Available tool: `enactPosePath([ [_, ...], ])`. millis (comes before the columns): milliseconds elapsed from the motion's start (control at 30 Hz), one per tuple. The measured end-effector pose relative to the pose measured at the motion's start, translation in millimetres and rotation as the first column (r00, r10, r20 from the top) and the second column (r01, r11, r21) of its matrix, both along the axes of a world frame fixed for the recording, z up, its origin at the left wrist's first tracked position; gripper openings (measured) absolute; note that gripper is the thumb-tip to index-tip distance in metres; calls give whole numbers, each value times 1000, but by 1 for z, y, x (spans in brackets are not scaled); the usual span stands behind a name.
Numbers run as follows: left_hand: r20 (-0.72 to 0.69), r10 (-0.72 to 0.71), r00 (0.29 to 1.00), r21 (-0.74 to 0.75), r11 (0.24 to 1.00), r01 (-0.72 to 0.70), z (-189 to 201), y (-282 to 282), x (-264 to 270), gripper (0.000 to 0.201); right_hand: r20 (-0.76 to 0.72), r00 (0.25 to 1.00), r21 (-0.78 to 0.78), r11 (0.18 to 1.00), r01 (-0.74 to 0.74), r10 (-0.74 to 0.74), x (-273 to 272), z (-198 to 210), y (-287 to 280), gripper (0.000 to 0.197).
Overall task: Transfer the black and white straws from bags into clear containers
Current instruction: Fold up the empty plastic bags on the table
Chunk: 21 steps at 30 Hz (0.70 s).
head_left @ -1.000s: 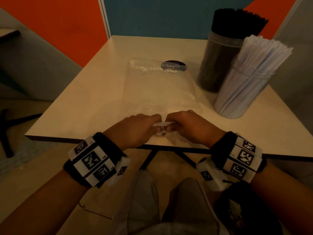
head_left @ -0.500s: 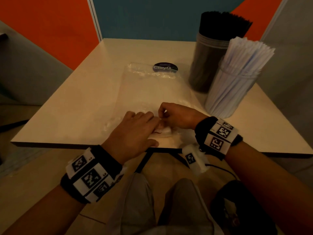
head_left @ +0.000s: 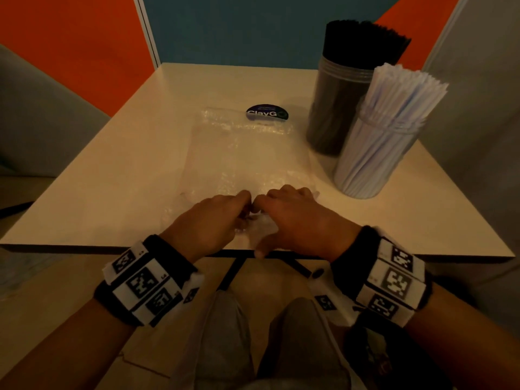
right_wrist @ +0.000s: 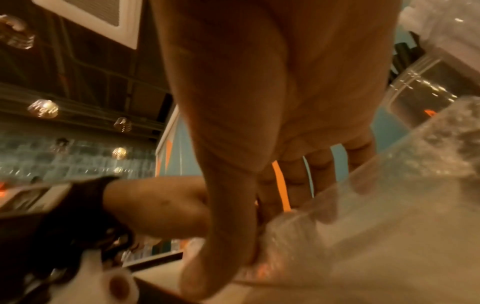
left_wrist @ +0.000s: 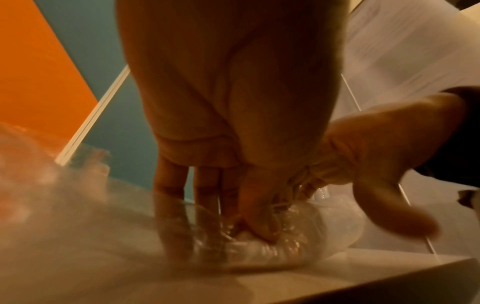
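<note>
An empty clear plastic bag [head_left: 244, 153] lies flat on the beige table [head_left: 112, 192], its near end bunched into a roll [left_wrist: 272, 246]. My left hand [head_left: 225, 209] grips that roll, its thumb pressing the crumpled plastic against the curled fingers [left_wrist: 171, 205]. Right beside it, my right hand [head_left: 287, 209] holds the same end; in the right wrist view its fingers sit behind the plastic [right_wrist: 389, 205] and its thumb in front. The clear container of black straws [head_left: 340, 108] and the clear container of white straws [head_left: 377, 153] stand full at the back right.
A dark round "ClayGo" sticker [head_left: 266, 112] sits on the table at the bag's far end. The table's near edge [head_left: 112, 246] runs just under my wrists. Orange and teal wall panels stand behind. My knees are below the table.
My left hand has gone from lying flat on the bag to gripping its roll. Both hands now sit side by side, and the rolled end lies a little farther up the bag.
</note>
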<state>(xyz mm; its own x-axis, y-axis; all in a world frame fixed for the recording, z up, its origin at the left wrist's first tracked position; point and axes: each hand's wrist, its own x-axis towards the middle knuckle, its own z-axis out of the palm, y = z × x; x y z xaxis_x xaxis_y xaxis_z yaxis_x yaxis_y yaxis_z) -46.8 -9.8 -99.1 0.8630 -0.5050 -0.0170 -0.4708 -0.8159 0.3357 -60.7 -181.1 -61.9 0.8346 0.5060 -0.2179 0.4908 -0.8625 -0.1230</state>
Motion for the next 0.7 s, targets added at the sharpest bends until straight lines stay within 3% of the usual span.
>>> enactPosePath([
  [67,-34,7,999,-23,1000,-8,3,-1,0,22,79,997,-5,1000,-17,17,-2,-9,1,59],
  [133,-68,4,998,-39,999,-7,5,-1,-2,21,107,994,105,994,6,-17,1,-17,0,39],
  [233,-73,-7,997,-119,993,-2,6,3,-8,22,24,997,227,972,65,-73,8,-19,-4,27],
  [300,-89,-42,995,-145,989,28,6,8,-11,42,-31,995,269,958,103,-98,15,-19,-7,29],
  [367,-30,-74,997,-63,995,72,1,13,-10,53,-106,986,311,938,152,-125,23,-20,-9,29],
  [500,125,-29,992,-21,999,32,-6,12,-2,20,-285,949,411,877,251,-137,27,-21,-11,25],
  [567,135,-29,990,10,1000,28,-7,11,3,15,-110,987,332,932,148,-117,20,-23,-9,25],
  [633,126,-17,992,49,999,10,-6,11,9,17,85,994,144,988,62,-75,10,-21,-7,34],
  [700,72,11,997,64,998,-16,-2,11,14,21,98,994,51,998,40,-45,6,-20,-6,46],
])
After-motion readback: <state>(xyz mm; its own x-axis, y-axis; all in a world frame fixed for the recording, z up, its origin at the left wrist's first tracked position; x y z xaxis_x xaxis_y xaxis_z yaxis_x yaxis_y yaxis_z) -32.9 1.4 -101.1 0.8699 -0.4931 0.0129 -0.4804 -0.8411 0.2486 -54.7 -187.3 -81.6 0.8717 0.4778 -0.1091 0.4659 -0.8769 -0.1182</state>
